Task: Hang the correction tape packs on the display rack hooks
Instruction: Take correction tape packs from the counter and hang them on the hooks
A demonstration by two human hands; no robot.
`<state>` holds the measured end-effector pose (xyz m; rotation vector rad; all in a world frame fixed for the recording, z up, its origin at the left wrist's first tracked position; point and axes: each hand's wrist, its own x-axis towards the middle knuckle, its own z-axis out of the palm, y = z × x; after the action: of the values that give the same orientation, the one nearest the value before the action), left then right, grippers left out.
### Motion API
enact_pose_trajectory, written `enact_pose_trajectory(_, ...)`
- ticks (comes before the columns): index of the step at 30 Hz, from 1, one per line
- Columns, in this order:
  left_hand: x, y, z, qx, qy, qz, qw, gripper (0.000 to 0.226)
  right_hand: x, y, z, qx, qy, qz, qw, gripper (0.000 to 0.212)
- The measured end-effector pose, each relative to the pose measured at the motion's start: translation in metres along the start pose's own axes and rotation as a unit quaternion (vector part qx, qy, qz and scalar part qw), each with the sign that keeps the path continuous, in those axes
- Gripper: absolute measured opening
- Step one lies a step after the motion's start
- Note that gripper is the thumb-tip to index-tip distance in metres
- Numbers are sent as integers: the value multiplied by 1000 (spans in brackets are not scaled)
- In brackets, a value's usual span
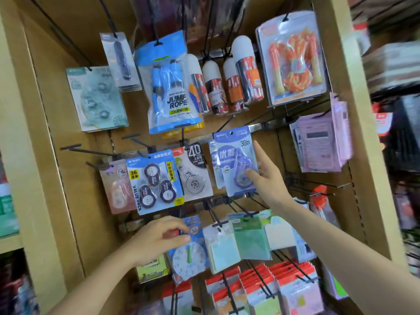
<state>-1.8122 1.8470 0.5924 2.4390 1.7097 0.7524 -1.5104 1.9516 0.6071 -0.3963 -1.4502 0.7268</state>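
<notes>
A purple-blue correction tape pack (235, 155) marked 30m hangs at the middle row of the display rack, its top hole at a hook. My right hand (264, 172) pinches its lower right edge, thumb on the front and index finger along the side. Behind it hangs a second like pack (214, 163). To the left hang a grey 40 pack (195, 171), a blue 36 value pack (153, 180) and a pink pack (116, 185). My left hand (159, 238) is lower down, fingers curled at the top of a blue clock card (189, 248); whether it grips the card is unclear.
Bare black hooks (91, 152) stick out at the left of the middle row. Jump rope bags (168, 87), white-capped cans (246, 71) and an orange rope pack (293, 62) hang above. Sticky notes (250, 237) and red-topped packs (272, 287) fill the lower rows. Wooden side panels (354, 110) frame the rack.
</notes>
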Motion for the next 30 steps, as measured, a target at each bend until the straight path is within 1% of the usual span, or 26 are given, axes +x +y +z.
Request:
enact_pose_trajectory(2, 0, 1, 1, -14, 5, 0, 1000, 71, -5, 7, -2, 14, -3, -2, 1000, 70)
enact_pose_trajectory(5, 0, 3, 2, -28, 11, 5, 1000, 66, -7, 17, -8, 32, 31, 8, 999, 63)
enact_pose_trajectory(7, 0, 3, 2, -34, 17, 1, 999, 65, -6, 19, -9, 16, 50, 8, 999, 57)
enact_pose_trajectory(10, 1, 2, 2, -30, 16, -11, 999, 59, -8, 15, -7, -14, 75, -19, 997, 54)
enact_pose_trajectory(13, 0, 2, 2, -28, 19, -10, 999, 61, -10, 8, 0, 11, 66, -43, 997, 52)
enact_pose_trajectory(17, -1, 3, 2, -20, 20, -14, 1000, 65, -4, 4, 7, 15, 65, -36, 997, 51)
enact_pose_trajectory(20, -2, 2, 1, -17, 14, -21, 1000, 65, -4, 7, 9, 17, 54, -15, 998, 51)
enact_pose_trajectory(25, -2, 4, 1, -18, 14, -25, 999, 66, -6, 13, 12, 16, 58, -17, 998, 52)
enact_pose_trajectory(30, -2, 5, 1, -16, 10, -28, 999, 68, 5, 25, 10, -39, 57, -16, 997, 48)
